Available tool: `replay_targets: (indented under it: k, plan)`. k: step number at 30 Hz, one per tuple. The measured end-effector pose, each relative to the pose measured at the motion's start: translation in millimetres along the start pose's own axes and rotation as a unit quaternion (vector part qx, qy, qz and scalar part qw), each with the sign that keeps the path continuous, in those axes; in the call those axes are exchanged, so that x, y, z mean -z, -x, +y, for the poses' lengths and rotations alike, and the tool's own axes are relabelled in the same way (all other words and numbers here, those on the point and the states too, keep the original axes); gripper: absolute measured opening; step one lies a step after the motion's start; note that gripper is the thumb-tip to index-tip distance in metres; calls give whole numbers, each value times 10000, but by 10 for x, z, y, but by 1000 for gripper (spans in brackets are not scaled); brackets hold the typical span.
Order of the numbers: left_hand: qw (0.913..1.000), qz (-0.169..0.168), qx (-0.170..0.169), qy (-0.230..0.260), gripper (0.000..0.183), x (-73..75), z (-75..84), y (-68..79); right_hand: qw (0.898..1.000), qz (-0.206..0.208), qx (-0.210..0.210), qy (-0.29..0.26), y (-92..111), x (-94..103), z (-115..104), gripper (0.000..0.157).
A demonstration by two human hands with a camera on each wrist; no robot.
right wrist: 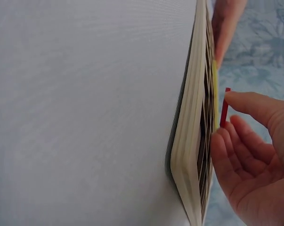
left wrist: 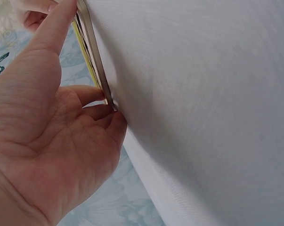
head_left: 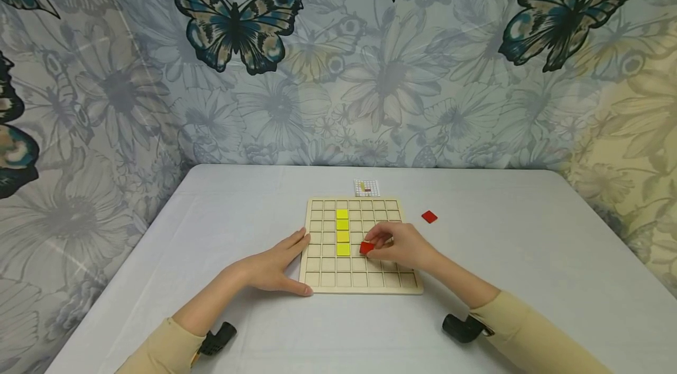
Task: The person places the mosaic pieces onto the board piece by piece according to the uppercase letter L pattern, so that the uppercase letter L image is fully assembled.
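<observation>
A wooden grid board (head_left: 328,280) lies on the white table, with a column of several yellow square tiles (head_left: 342,236) set in its cells. My right hand (head_left: 399,243) pinches a red square tile (head_left: 366,248) between thumb and fingers, just right of the lowest yellow tile. In the right wrist view the red tile (right wrist: 224,107) stands on edge to the camera, slightly off the board's surface. With fingers and thumb spread, my left hand (head_left: 270,268) touches the board's left side and front left corner. The left wrist view shows its fingertips against the board's edge.
Right of the board lies another red tile (head_left: 429,217), flat on the table (head_left: 502,233). Behind the board is a small card (head_left: 367,188) printed with a grid and coloured cells. A butterfly-patterned wall covering (head_left: 370,97) rises behind the table's far edge.
</observation>
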State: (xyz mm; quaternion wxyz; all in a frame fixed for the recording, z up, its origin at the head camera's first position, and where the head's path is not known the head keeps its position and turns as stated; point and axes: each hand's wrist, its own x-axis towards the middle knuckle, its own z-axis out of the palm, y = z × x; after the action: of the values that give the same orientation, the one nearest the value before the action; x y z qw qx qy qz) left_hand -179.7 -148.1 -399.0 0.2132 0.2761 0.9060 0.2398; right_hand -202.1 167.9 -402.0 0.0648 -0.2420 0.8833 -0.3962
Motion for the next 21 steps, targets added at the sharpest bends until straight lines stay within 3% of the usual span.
replay_targets:
  k: [12, 21]
  plan:
    - [10000, -9, 24, 6, 112, -3, -4, -6, 9974, -218, 648, 213, -94, -60, -62, 20]
    - [10000, -6, 3, 16, 112, 6, 4, 1, 9952, -265, 867, 376, -130, -96, -43, 19]
